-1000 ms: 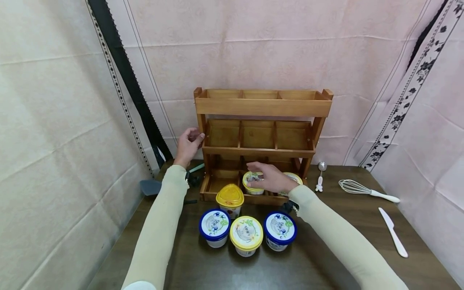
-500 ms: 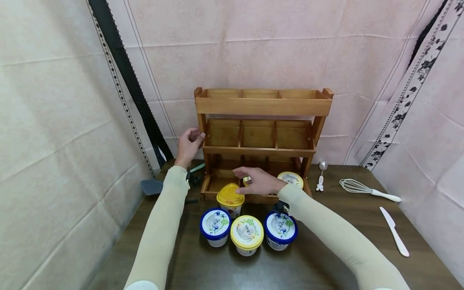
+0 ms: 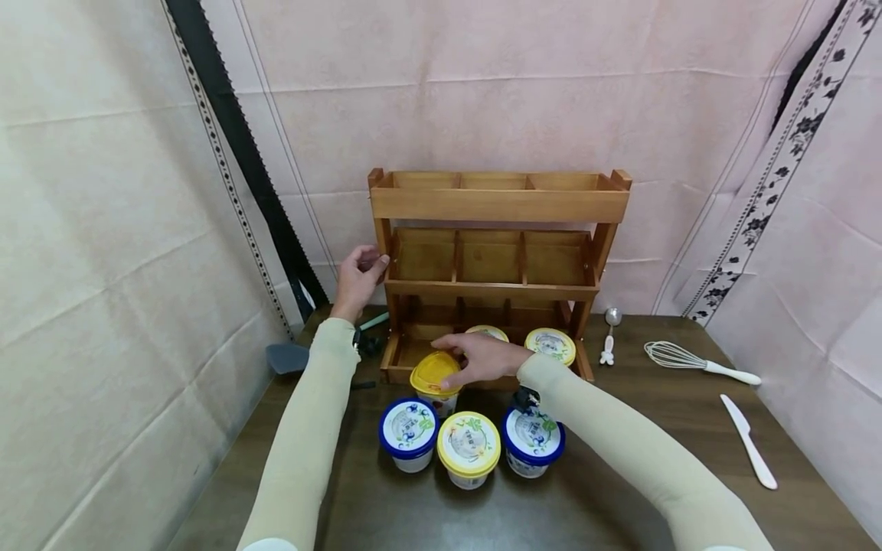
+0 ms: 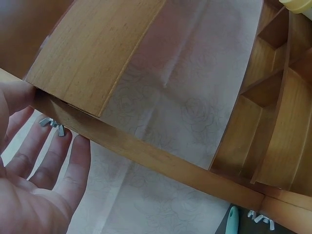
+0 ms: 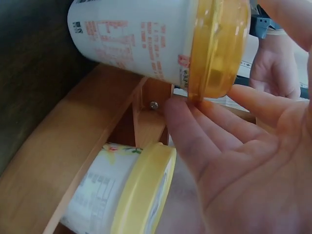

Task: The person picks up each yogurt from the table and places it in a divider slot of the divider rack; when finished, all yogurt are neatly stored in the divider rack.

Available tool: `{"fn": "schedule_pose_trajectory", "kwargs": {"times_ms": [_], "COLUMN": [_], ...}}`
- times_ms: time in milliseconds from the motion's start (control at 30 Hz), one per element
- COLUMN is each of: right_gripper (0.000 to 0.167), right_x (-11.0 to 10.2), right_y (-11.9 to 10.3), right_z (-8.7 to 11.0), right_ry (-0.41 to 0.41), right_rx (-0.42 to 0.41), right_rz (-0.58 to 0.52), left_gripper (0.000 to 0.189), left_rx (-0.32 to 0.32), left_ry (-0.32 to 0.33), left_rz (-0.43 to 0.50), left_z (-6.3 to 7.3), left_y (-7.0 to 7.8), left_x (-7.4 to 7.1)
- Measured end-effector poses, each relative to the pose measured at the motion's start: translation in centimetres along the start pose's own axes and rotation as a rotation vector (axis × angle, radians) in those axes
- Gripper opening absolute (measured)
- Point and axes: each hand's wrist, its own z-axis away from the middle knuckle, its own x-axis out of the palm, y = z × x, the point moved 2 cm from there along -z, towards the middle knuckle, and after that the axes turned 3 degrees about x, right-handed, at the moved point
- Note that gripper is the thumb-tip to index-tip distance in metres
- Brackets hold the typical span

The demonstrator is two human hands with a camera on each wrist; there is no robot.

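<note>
My left hand (image 3: 360, 279) grips the left side post of a three-tier wooden rack (image 3: 499, 205). In the left wrist view its thumb and fingers lie about the post (image 4: 146, 153), by a wing nut. My right hand (image 3: 482, 358) is at a cup with a clear amber-yellow lid (image 3: 434, 373), just before the bottom tier. Up close, its fairly straight fingers (image 5: 187, 129) meet the lid's edge; the thumb's contact cannot be made out. Two pale-yellow-lidded cups stand in the bottom tier, a middle one (image 3: 488, 331) partly hidden by the hand and a right one (image 3: 550, 346).
Nearer me stand a blue-lidded cup (image 3: 409, 426), a yellow-lidded cup (image 3: 469, 444) and another blue-lidded cup (image 3: 534, 440). On the right lie a spoon (image 3: 609, 337), a whisk (image 3: 696, 362) and a white knife (image 3: 749, 444). A grey-blue utensil head (image 3: 286, 357) is at left.
My right hand has left the middle cup in the bottom tier and moved left and toward me, to the amber-lidded cup. My left hand has stayed on the rack.
</note>
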Motion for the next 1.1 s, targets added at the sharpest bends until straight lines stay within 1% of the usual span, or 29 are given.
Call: {"fn": "schedule_pose_trajectory", "kwargs": {"times_ms": [167,367,633,967,1100], "right_gripper": [0.093,0.092,0.093,0.089,0.088], "right_x": [0.4,0.2,-0.2,-1.4,-2.0], "right_y": [0.0,0.0,-0.1,-1.3,-1.6], "right_z": [-0.5,-0.8,-1.0,-0.8,-0.7], "right_ry": [-0.049,-0.045,-0.012,0.049,0.073], "right_rx": [0.024,0.025,-0.003,-0.094,-0.115], "right_rz": [0.06,0.053,0.061,0.032,0.014], "left_gripper": [0.047,0.047,0.048,0.047,0.048], "left_rx": [-0.015,-0.014,-0.006,0.021,0.012], "left_ry": [-0.003,-0.002,-0.012,-0.004,-0.003], "left_rz": [0.0,0.007,-0.004,-0.002,0.0], "left_z": [0.2,0.1,-0.3,-0.2,-0.1], "left_y": [-0.2,0.0,-0.1,0.2,0.3], "left_x": [0.0,0.1,0.2,0.1,0.1]}}
